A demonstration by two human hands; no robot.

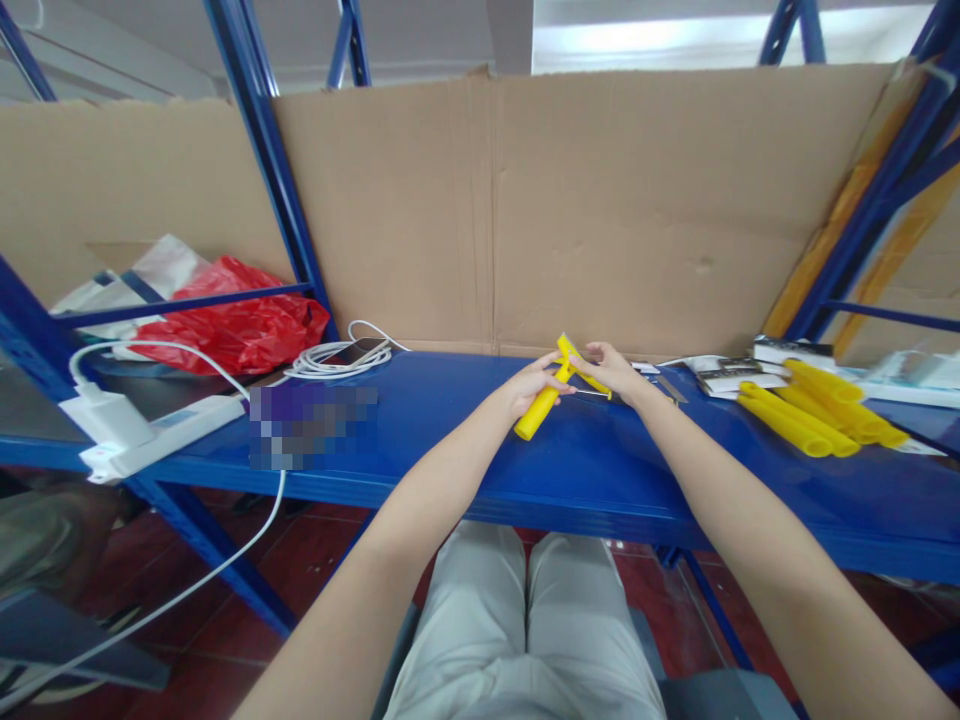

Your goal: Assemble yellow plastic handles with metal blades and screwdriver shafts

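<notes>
Forward, left hand (534,386) clasps yellow tube (537,412).

trousers (480,620): pale grey, plain, loose, creased at lap | left hand (536,385): bare | right hand (613,370): bare | arms (409,530): bare as far as the view shows

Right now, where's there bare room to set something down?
Bare tabletop lies between the coiled cable and your left hand, plus a patch between your right arm and the yellow tubes. Crowded: around those tubes and the power strip.
</notes>
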